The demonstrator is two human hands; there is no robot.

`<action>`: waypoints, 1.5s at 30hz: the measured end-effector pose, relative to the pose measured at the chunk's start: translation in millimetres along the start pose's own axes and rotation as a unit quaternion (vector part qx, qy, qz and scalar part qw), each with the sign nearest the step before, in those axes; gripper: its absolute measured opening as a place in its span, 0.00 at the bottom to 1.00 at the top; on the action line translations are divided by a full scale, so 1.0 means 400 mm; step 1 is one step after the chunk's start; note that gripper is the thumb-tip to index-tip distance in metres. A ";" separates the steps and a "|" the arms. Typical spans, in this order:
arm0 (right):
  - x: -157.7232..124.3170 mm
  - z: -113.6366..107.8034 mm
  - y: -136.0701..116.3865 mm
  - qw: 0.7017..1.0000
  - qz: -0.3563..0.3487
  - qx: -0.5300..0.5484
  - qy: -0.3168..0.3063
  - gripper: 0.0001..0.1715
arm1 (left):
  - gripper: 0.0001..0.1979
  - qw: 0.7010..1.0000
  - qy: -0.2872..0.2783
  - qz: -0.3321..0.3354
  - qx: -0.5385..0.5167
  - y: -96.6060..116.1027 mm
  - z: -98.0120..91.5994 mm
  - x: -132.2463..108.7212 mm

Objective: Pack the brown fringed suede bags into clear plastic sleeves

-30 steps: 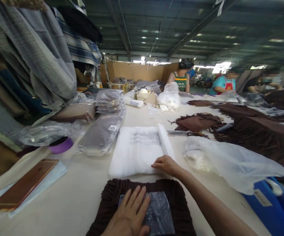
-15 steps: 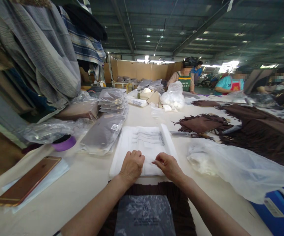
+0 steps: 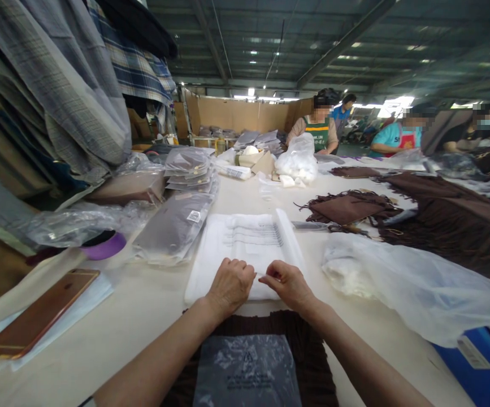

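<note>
A stack of white sheets or bags with dark printed lines (image 3: 251, 234) lies flat before me, its right edge curling up. Over its near part my left hand (image 3: 232, 284) is closed, knuckles up, thumb side facing right. Close beside it, my right hand (image 3: 285, 282) pinches with thumb and forefinger. The fingertips of both nearly meet; whatever thin thing lies between them is too small to name. Below my wrists rests a dark brown fringed cloth (image 3: 312, 362), with a clear printed plastic bag (image 3: 247, 370) on top of it.
Bagged grey goods (image 3: 170, 226) are stacked to the left, near purple tape (image 3: 104, 247) and a phone (image 3: 41, 314). On the right lie a translucent plastic bag (image 3: 397, 271), brown fringed cloths (image 3: 348, 208) and a blue box (image 3: 473, 362). Several people work farther back.
My left hand has shifted slightly right, narrowing the gap between both hands' fingertips. The view has moved slightly, and the table things stay in place.
</note>
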State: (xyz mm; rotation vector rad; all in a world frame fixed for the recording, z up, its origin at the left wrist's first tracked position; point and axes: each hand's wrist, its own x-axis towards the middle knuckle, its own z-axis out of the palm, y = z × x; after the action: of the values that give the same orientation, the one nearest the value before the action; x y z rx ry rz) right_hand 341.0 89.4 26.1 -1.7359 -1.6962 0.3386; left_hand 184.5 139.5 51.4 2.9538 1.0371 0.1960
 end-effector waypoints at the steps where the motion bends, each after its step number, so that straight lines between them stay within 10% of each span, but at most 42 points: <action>1: 0.000 -0.002 -0.001 1.000 -0.007 0.000 -0.003 0.11 | 0.12 1.000 -0.005 0.002 0.005 0.001 -0.003 0.001; 22: -0.016 -0.051 -0.004 0.947 -0.238 -0.213 0.042 0.14 | 0.08 0.980 -0.077 -0.176 0.046 -0.083 -0.067 -0.007; 28: -0.017 -0.060 -0.019 0.942 -0.173 -0.283 0.045 0.18 | 0.14 0.983 0.002 -0.179 0.052 -0.061 -0.070 -0.004; 34: -0.058 -0.110 0.075 0.949 -0.062 -0.299 0.075 0.15 | 0.15 0.981 0.014 -0.183 0.059 -0.161 -0.057 -0.066; 45: -0.108 -0.104 0.112 0.962 0.160 0.043 0.219 0.10 | 0.07 0.896 0.112 -0.380 -0.199 -0.252 -0.012 -0.156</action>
State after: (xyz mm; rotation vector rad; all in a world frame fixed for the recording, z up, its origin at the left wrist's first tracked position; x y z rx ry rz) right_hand 396.5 39.8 17.2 -1.8537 -1.0754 0.1501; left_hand 72.9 179.1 44.5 2.0142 1.8183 0.6415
